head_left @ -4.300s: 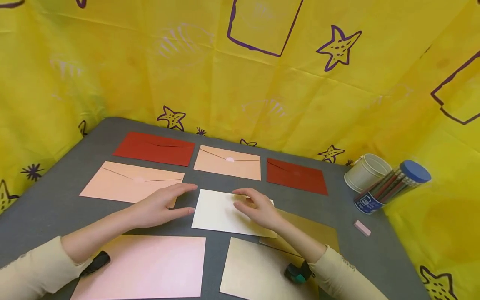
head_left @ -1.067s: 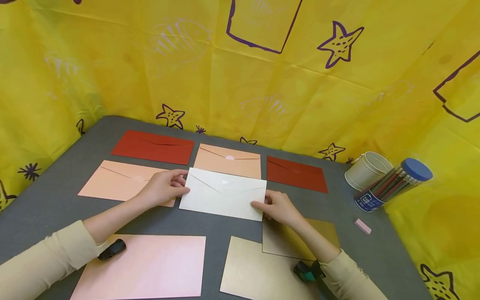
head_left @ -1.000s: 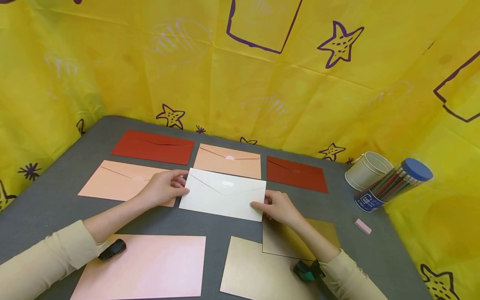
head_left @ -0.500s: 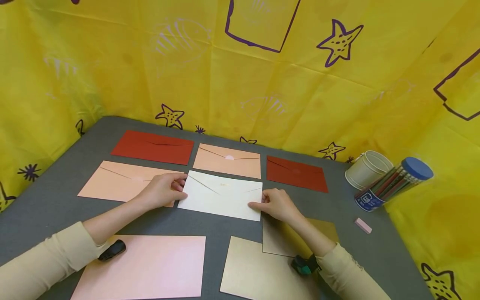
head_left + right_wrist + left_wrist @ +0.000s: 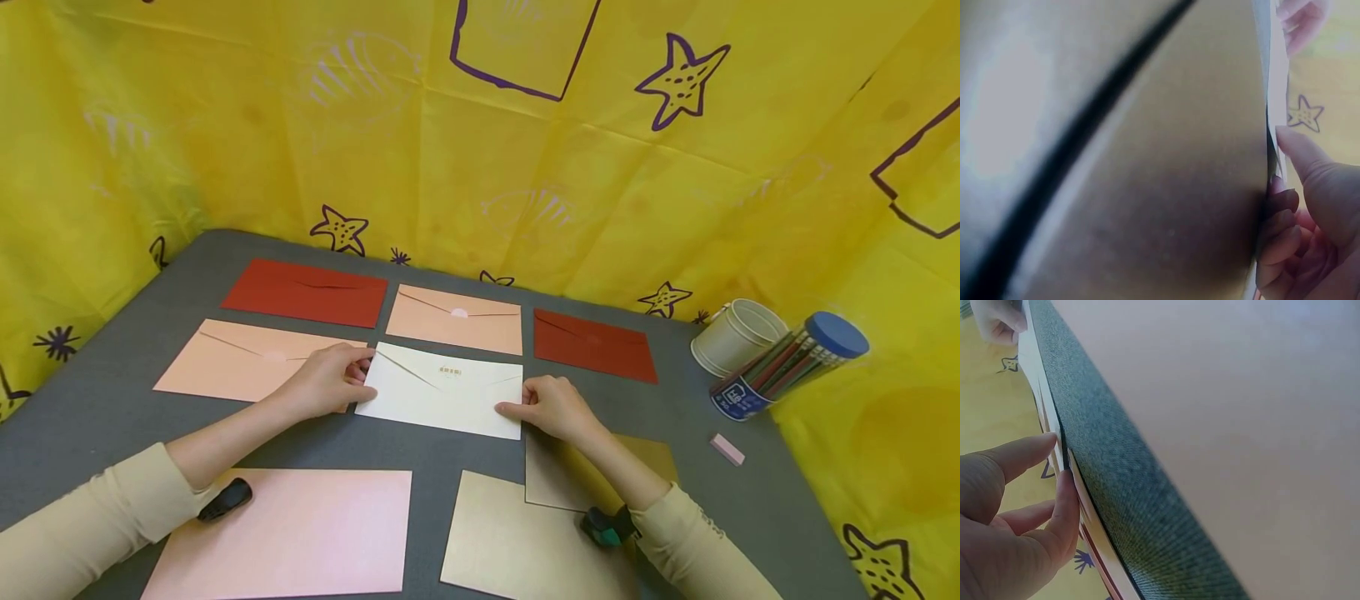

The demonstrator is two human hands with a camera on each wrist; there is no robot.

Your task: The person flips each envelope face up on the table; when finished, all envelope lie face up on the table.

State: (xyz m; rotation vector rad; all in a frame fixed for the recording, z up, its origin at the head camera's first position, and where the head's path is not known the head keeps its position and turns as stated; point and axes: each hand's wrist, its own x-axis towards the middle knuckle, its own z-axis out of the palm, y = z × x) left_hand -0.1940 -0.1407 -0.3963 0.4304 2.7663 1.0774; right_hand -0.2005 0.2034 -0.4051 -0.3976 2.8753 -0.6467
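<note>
A white envelope [image 5: 442, 396] with its pointed flap and small gold print facing up spans the space between both hands in the head view. My left hand [image 5: 330, 382] pinches its left edge, thumb above and fingers below. At the opposite edge my right hand [image 5: 557, 407] pinches it near the lower right corner, fingers underneath. The left wrist view shows the left hand [image 5: 1029, 506] at the thin edge of the envelope. In the right wrist view the right hand [image 5: 1310, 219] has its thumb on top of the white paper.
Behind lie a red envelope [image 5: 307, 293], a peach envelope [image 5: 453, 321] and a dark red one [image 5: 596, 346]. Another peach envelope [image 5: 240, 362] is left. Pink [image 5: 300, 533] and gold [image 5: 517, 537] envelopes lie in front. Right stand a white tin [image 5: 735, 337], pencil tub [image 5: 780, 371] and eraser [image 5: 727, 449].
Earlier the white envelope lay plain side up, overlapping a gold envelope, with both hands apart. Now it is flap side up, held farther back; over the last second it has tilted and lowered slightly.
</note>
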